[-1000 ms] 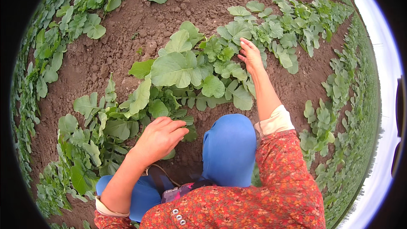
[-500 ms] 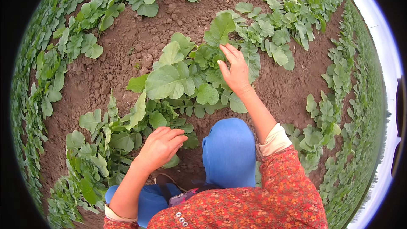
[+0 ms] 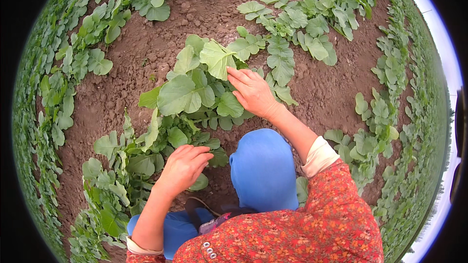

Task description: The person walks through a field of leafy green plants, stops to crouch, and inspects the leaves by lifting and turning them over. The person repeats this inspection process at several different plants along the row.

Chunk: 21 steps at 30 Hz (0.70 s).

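Note:
A broad-leaved green plant [image 3: 179, 96] grows in the row before me. My right hand [image 3: 253, 92] lies against its right side, fingers stretched out and thumb spread. Its fingertips touch a pale leaf [image 3: 216, 59], tipped over to the left with its lighter underside up. Lower left, my left hand [image 3: 184, 169] hovers with loosely bent fingers beside smaller leaves [image 3: 177, 137] of the row. Nothing shows in its fingers; its palm is hidden from view.
Brown crumbly soil [image 3: 131, 75] lies between the rows. More leafy plants stand at the far right [image 3: 317, 19], along the left [image 3: 100, 61] and near left [image 3: 112, 190]. My blue-clad knee [image 3: 263, 170] rises between my arms, close to the row.
My right hand has moved left and slightly nearer, pushing the upright leaf over so its underside shows. The left hand has barely moved. The view has shifted a little.

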Tool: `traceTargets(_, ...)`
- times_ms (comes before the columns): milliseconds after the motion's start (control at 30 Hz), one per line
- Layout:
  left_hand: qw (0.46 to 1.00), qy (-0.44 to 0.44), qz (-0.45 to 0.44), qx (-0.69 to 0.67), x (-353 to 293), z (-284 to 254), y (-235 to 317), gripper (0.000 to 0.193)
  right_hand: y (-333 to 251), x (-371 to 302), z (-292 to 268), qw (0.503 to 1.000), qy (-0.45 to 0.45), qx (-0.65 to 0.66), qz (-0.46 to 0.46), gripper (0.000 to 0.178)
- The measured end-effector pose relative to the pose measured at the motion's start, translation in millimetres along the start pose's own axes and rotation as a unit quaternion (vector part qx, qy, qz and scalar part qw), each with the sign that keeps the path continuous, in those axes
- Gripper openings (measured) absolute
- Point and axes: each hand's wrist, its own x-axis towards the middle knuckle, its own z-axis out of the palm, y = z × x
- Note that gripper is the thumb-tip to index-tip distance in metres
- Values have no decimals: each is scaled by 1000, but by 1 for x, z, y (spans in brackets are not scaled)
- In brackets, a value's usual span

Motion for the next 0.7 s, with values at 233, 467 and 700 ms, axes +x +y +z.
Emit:
traceTargets(233,1000,3,2,-6,5,2,2,23,4,-1,-4,1000,13,9,1,45)
traceTargets(467,1000,9,-1,-18,6,5,3,24,0,-6,0,1000,-14,8,-11,46)
traceTargets(700,1000,-11,-3,-16,7,5,3,25,0,-9,1,1000,-11,17,-9,46)
